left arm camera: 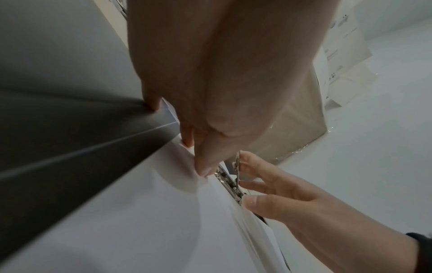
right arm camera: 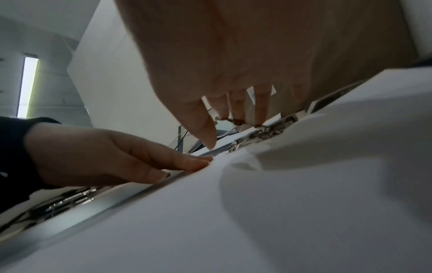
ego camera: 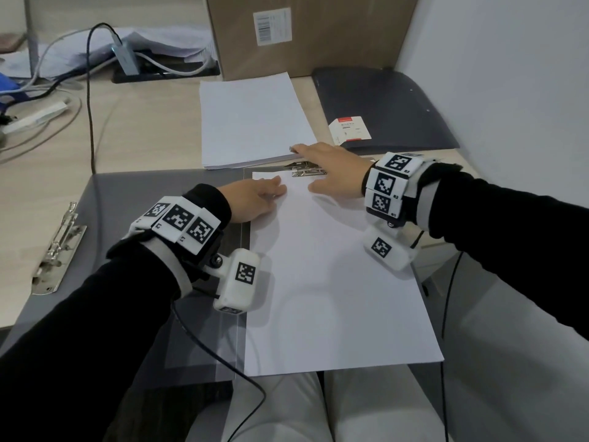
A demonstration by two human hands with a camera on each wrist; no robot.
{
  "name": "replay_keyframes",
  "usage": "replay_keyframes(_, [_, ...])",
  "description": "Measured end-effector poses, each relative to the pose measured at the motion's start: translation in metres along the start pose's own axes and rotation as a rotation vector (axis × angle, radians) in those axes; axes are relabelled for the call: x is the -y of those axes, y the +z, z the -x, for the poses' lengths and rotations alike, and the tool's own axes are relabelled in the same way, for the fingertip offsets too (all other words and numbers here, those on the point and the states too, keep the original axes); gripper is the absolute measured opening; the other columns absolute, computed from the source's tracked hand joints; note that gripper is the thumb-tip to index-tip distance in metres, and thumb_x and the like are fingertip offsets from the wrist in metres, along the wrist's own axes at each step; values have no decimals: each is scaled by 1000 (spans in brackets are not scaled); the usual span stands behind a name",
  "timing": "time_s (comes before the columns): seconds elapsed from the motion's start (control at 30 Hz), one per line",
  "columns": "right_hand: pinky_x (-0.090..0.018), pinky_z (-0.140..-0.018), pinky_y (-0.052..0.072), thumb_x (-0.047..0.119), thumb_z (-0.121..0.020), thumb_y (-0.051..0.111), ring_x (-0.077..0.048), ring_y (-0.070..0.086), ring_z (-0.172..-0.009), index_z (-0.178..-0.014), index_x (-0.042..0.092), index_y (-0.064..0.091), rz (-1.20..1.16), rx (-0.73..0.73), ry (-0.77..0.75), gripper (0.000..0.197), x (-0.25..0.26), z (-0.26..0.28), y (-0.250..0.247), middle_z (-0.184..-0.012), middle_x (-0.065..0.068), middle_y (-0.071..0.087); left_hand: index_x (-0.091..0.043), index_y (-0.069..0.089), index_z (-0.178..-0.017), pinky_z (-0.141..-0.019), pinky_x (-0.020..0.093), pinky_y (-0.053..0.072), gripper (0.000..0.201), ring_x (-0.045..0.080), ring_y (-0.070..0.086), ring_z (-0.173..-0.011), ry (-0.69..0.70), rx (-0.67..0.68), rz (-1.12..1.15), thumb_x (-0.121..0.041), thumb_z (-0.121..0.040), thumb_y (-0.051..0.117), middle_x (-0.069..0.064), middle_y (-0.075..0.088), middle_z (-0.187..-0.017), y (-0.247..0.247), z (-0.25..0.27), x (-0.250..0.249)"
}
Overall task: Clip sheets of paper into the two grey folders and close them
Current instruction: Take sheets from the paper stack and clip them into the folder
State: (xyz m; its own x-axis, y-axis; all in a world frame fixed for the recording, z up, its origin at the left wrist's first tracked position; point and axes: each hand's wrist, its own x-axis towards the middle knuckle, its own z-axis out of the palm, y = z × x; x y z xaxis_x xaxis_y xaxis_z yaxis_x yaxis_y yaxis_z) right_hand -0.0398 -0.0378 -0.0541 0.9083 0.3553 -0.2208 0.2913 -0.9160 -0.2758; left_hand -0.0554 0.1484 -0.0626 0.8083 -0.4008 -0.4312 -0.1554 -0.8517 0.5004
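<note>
An open grey folder (ego camera: 134,199) lies in front of me with a white sheet (ego camera: 334,282) on its right half. My left hand (ego camera: 271,191) lies flat on the sheet's top left corner, its fingertips (left arm camera: 203,170) pressing the paper (left arm camera: 140,221). My right hand (ego camera: 318,167) reaches over the metal clip (ego camera: 307,171) at the sheet's top edge. Its straight fingers (left arm camera: 247,184) touch the clip's raised lever (left arm camera: 237,166). The clip (right arm camera: 261,133) shows just under the right fingertips (right arm camera: 259,110). A second grey folder (ego camera: 382,106) lies closed at the back right.
A stack of white paper (ego camera: 251,122) sits behind the open folder, and a cardboard box (ego camera: 302,33) behind that. Another metal clip (ego camera: 60,250) is on the folder's left cover. Cables and a hub (ego camera: 127,59) lie at the back left. A wall rises on the right.
</note>
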Motion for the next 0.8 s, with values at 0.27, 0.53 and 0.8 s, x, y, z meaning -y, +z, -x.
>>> replay_keyframes(0.27, [-47,-107,35,1,-86,37,-25,31,-138,-148,27,24,249,76,-43,68,6,-2,-7,-151,2,33,-25,36,-145,-116,20,8,48,5,17,-146,-2,-9,19,-13,-98,40,-15,16,-158,-1,1,-2])
replay_keyframes(0.53, [-35,-117,23,-3,-92,36,-25,19,-146,-152,10,6,414,202,-49,69,17,-11,-2,-160,-6,9,-25,36,-145,-115,19,8,47,6,17,-146,0,-11,23,-13,-99,38,-14,16,-158,1,1,-2])
replay_keyframes(0.8, [-40,-111,34,-3,-89,39,-29,35,-139,-151,8,9,387,182,2,70,19,-21,7,-161,-6,7,-25,32,-146,-116,21,6,50,5,12,-147,9,10,22,-13,-98,40,-14,13,-158,0,1,0])
